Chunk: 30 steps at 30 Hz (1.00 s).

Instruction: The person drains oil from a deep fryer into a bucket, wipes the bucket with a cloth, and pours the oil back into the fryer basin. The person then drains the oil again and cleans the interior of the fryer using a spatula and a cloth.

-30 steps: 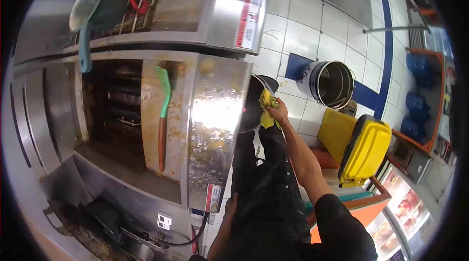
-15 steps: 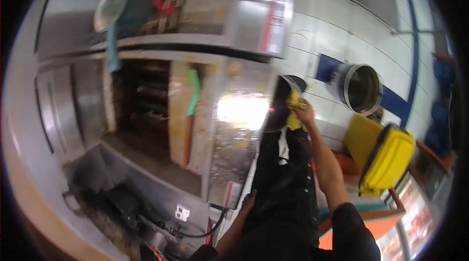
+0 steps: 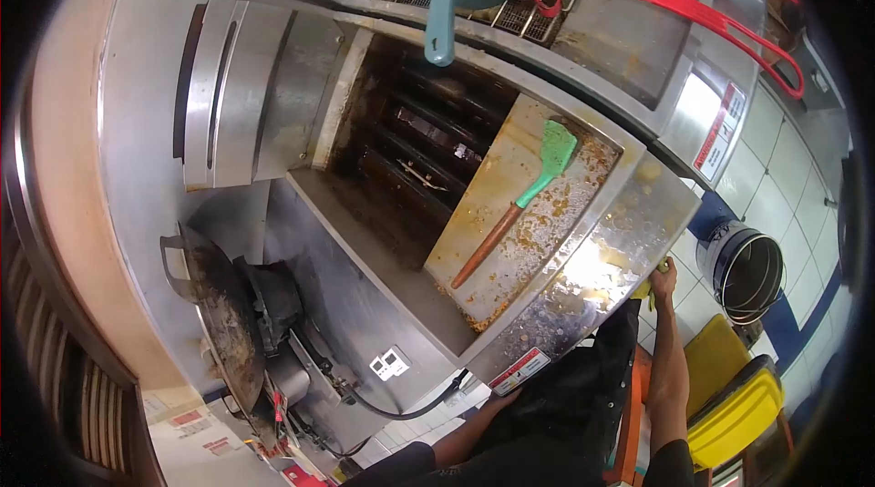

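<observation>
My right hand (image 3: 665, 279) is closed around a yellow cloth (image 3: 643, 290), which shows only in part beside the front edge of the greasy steel fryer (image 3: 629, 236). My left hand (image 3: 503, 401) is at the lower front corner of the same fryer, close to its red-and-white label (image 3: 520, 371); its fingers are hidden. On the fryer's stained, crumb-covered shelf lies a green spatula (image 3: 557, 152) with a wooden handle. Dark tubes show in the open well (image 3: 415, 136) beside it.
A blue-grey dipper (image 3: 440, 22) hangs over the fryer's far edge, near red-handled fry baskets (image 3: 720, 22). A metal bucket (image 3: 749, 273) and a yellow bin (image 3: 736, 419) stand to the right. A blackened wok (image 3: 223, 305) is at the lower left.
My view has turned toward the fryer, so its well and the spatula show more clearly. My right hand with the cloth now appears against the fryer's front edge, partly covered.
</observation>
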Tool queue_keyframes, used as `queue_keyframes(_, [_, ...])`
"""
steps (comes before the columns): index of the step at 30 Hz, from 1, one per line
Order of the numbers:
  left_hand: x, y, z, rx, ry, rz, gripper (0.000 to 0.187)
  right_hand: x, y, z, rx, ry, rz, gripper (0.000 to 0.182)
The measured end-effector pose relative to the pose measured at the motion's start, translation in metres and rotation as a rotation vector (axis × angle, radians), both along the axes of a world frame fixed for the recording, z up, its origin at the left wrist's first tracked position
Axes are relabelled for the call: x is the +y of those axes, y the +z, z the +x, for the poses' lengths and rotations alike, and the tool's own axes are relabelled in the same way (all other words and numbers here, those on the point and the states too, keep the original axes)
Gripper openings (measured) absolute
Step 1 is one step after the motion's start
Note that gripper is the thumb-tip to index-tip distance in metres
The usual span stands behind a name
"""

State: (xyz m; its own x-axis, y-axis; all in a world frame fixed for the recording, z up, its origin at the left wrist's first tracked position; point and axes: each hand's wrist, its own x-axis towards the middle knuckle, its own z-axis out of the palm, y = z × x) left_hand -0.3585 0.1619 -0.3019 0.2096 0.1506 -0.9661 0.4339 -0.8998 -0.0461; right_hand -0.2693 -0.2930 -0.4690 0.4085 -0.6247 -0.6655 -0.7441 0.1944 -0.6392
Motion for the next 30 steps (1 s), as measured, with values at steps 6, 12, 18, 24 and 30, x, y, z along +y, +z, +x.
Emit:
queue_keyframes(6, [-0.003, -0.004, -0.003, 0.018, 0.028, -0.01, 0.086, 0.0, -0.016, -0.01, -0.045, 0.001, -0.027, 0.028])
queue_keyframes(12, [-0.006, -0.002, -0.007, 0.025, 0.048, -0.024, 0.085, 0.0, 0.008, 0.001, -0.135, -0.024, 0.022, 0.029])
queue_keyframes(18, [-0.002, -0.002, -0.01, 0.029, 0.065, -0.027, 0.083, -0.003, -0.017, -0.012, -0.192, -0.016, 0.064, 0.048])
queue_keyframes(24, [0.002, -0.003, -0.012, 0.032, 0.074, -0.027, 0.081, -0.004, -0.026, -0.022, -0.356, -0.032, 0.158, 0.053])
queue_keyframes(30, [0.003, -0.007, -0.017, 0.047, 0.088, -0.018, 0.079, -0.002, -0.019, -0.014, -0.26, -0.014, 0.075, 0.047])
